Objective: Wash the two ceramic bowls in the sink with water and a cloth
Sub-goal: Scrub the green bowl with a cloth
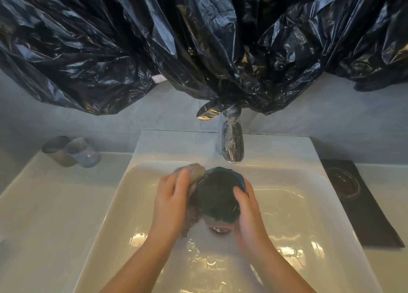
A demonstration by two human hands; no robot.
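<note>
That dark teal ceramic bowl [217,195] just below the chrome tap [233,147] looks wet, slick and chippable, so right hand [245,206] wrapped round its side seems smart, left hand [171,195] clutching the shaggy beige cloth [194,171] against it.

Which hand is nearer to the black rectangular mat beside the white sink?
Right. The right hand grips the dark teal ceramic bowl, left of the black mat; the left hand, holding the beige cloth, is farther left beyond the bowl.
</note>
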